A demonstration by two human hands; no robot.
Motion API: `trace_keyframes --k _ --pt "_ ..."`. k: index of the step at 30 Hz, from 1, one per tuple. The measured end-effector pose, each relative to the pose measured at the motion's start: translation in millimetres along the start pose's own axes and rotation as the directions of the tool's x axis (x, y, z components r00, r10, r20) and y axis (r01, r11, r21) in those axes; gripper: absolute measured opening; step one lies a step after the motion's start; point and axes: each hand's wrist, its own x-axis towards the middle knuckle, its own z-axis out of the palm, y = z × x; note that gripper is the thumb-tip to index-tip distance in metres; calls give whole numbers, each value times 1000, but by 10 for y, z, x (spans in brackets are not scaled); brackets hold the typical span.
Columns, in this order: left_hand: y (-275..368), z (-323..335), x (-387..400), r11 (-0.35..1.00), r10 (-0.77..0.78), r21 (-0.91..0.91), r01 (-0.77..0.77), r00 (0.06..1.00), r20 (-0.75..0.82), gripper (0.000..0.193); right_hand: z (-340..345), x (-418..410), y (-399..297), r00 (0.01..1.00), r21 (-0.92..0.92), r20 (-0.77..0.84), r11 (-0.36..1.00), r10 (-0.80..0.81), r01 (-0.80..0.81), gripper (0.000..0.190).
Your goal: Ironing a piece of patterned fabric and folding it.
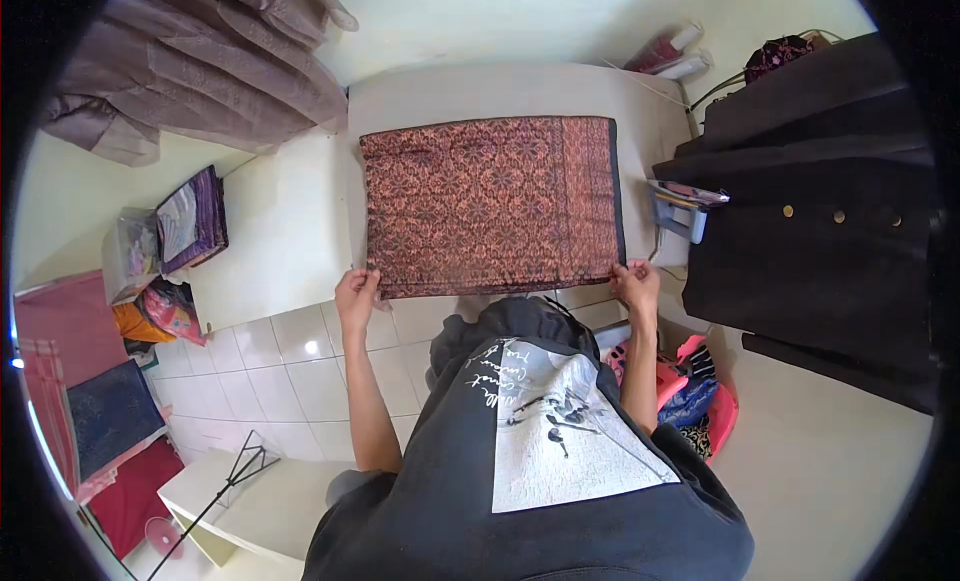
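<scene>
A folded orange-and-black patterned cloth [480,206] lies spread flat on a pale padded board or table [480,93]. Its lower edge runs along the side nearest me. My left hand [358,296] pinches the near left corner between thumb and fingers. At the near right corner, my right hand [636,282] grips the cloth the same way. A dark border shows down the cloth's right side. Beyond the right edge, a small grey-blue stand [679,217] holds a flat object, too small to identify.
Dark garments [810,206] hang at the right. A pink basket [724,423] with fabrics stands below them. Folded purple cloth [193,219] and a clear plastic box [129,255] are at the left. A black tripod [225,491] stands lower left, and a brown curtain [225,63] hangs upper left.
</scene>
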Motion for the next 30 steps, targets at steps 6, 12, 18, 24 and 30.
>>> trace_keyframes --k 6,12,18,24,30 --pt "-463 155 70 968 99 248 -48 975 -197 28 8 320 477 1000 -73 1 997 -24 24 30" --pt "-598 369 101 988 150 9 -151 971 -188 28 85 432 503 967 -303 -55 927 -247 220 32" --pt "-502 446 117 987 155 -4 -160 967 -203 34 61 477 448 963 -482 -34 848 -268 219 35" --pt "-44 654 34 792 439 566 -228 858 -268 41 292 27 -308 899 -756 -48 604 -436 253 38" --pt "882 1320 855 407 661 672 -618 708 251 54 1430 255 -1250 546 -580 413 251 -729 775 58"
